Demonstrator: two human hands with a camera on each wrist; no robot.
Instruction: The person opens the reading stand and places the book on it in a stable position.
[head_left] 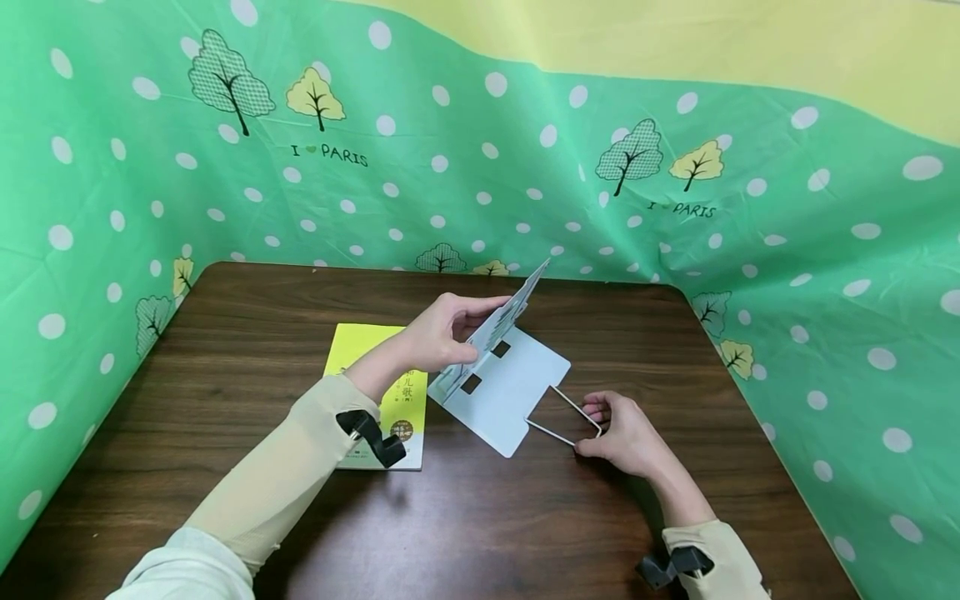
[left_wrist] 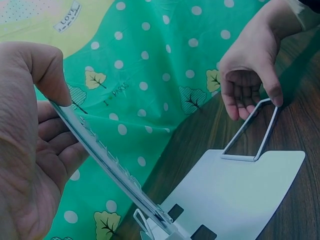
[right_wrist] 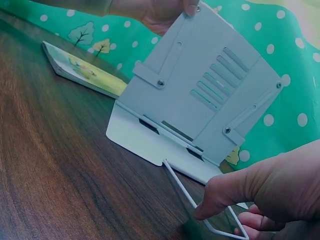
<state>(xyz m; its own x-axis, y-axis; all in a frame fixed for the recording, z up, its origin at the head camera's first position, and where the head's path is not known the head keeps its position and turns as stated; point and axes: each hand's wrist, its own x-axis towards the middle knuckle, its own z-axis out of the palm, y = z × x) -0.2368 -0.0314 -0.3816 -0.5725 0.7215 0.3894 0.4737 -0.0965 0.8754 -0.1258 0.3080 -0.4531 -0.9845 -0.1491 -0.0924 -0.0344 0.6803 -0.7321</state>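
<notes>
A pale folding book stand (head_left: 517, 383) is unfolded over the brown table, its slotted panel (right_wrist: 215, 75) tilted up from the flat base plate (left_wrist: 255, 185). My left hand (head_left: 442, 333) grips the upright panel by its edge, thumb on one face and fingers behind. From the base plate's near right edge a wire loop (head_left: 551, 433) sticks out. My right hand (head_left: 622, 433) pinches the end of this loop between thumb and fingers. Two dark square holes show in the base beside the hinge.
A yellow book (head_left: 408, 408) lies flat on the table (head_left: 247, 358), partly under my left forearm. Green dotted cloth (head_left: 450, 167) hangs behind the table and along both sides. A black strap mount (head_left: 371, 433) is on the left wrist.
</notes>
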